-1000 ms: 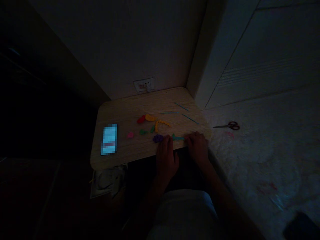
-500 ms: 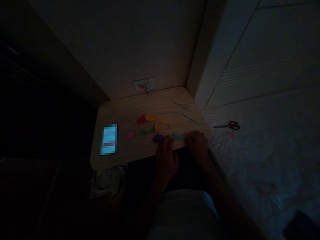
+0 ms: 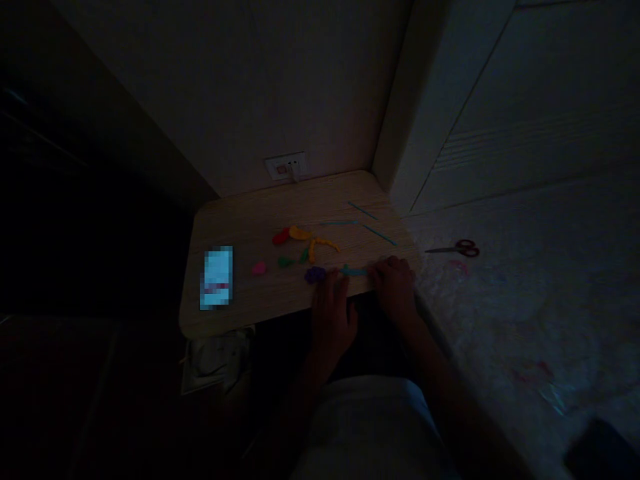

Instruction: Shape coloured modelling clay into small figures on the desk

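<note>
The teal strip [image 3: 356, 272] lies on the worktop [image 3: 280, 300] at one o'clock from the left hand [image 3: 332, 312], ten o'clock from the right hand [image 3: 395, 285]. Each grip meets one end; whether fingers pinch or press, I cannot tell. Toward nine o'clock, a bright rectangle [image 3: 217, 275] is too pixelated to read.

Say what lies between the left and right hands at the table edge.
Head view: a thin blue strip lies between the left hand and right hand, with a small green bit near its left end.
</note>
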The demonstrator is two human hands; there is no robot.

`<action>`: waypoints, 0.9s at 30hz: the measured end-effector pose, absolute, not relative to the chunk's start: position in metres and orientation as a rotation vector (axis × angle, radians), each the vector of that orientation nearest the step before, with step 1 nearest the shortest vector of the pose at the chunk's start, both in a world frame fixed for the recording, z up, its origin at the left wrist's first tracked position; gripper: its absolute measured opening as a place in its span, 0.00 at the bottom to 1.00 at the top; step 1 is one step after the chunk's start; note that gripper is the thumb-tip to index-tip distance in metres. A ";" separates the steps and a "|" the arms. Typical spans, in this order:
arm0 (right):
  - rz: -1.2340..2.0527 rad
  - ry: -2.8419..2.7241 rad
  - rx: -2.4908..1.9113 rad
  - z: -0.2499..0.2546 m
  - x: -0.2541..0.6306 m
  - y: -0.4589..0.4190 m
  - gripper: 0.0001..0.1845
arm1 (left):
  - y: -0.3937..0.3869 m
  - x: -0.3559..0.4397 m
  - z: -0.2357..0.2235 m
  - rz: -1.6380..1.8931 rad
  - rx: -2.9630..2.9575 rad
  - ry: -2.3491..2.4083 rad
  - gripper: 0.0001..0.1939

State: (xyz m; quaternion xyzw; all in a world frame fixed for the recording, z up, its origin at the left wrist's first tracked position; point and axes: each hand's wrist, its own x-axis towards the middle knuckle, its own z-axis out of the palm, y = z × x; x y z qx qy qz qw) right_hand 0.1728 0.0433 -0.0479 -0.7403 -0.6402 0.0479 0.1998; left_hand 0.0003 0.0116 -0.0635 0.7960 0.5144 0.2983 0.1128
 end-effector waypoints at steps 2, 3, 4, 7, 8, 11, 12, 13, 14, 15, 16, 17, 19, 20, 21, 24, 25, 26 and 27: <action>0.134 -1.801 -2.048 -0.049 0.174 0.045 0.15 | 0.012 0.000 -0.063 0.872 2.334 1.512 0.31; 0.141 -1.798 -2.032 -0.050 0.175 0.046 0.15 | 0.011 0.001 -0.063 0.871 2.331 1.517 0.31; 0.152 -1.789 -2.014 -0.051 0.175 0.046 0.15 | 0.011 0.001 -0.063 0.872 2.329 1.521 0.31; 0.197 -1.747 -1.959 -0.055 0.177 0.048 0.15 | 0.011 0.001 -0.064 0.870 2.330 1.522 0.31; 0.206 -1.737 -1.949 -0.056 0.177 0.049 0.15 | 0.011 0.001 -0.064 0.871 2.333 1.523 0.31; 0.181 -1.755 -1.969 -0.056 0.176 0.050 0.15 | 0.011 0.001 -0.063 0.868 2.342 1.527 0.30; 0.163 -1.770 -1.980 -0.055 0.175 0.050 0.15 | 0.011 0.001 -0.063 0.863 2.341 1.531 0.30; 0.145 -1.784 -1.988 -0.054 0.175 0.050 0.15 | 0.011 0.001 -0.063 0.855 2.339 1.532 0.30; 0.129 -1.798 -1.993 -0.053 0.174 0.050 0.15 | 0.011 0.001 -0.062 0.847 2.336 1.532 0.30; 0.114 -1.808 -1.997 -0.052 0.174 0.050 0.16 | 0.011 0.001 -0.062 0.842 2.331 1.533 0.30; 0.100 -1.819 -1.999 -0.051 0.174 0.050 0.16 | 0.011 0.002 -0.061 0.840 2.323 1.535 0.30; 0.088 -1.830 -2.001 -0.050 0.173 0.050 0.16 | 0.011 0.002 -0.061 0.840 2.317 1.537 0.31; 0.072 -1.843 -2.001 -0.050 0.174 0.050 0.15 | 0.012 0.004 -0.061 0.840 2.312 1.544 0.33; 0.074 -1.843 -1.994 -0.051 0.174 0.050 0.15 | 0.012 0.005 -0.061 0.837 2.316 1.552 0.33; 0.084 -1.838 -1.979 -0.052 0.175 0.051 0.15 | 0.013 0.005 -0.060 0.829 2.323 1.564 0.34; 0.130 -1.799 -1.917 -0.057 0.178 0.053 0.15 | 0.013 0.007 -0.060 0.796 2.349 1.596 0.33; 0.140 -1.786 -1.898 -0.059 0.178 0.054 0.15 | 0.013 0.007 -0.060 0.789 2.353 1.603 0.33; 0.142 -1.774 -1.886 -0.060 0.179 0.054 0.15 | 0.013 0.007 -0.059 0.784 2.356 1.604 0.33; 0.137 -1.767 -1.880 -0.061 0.179 0.055 0.15 | 0.013 0.007 -0.059 0.780 2.358 1.604 0.33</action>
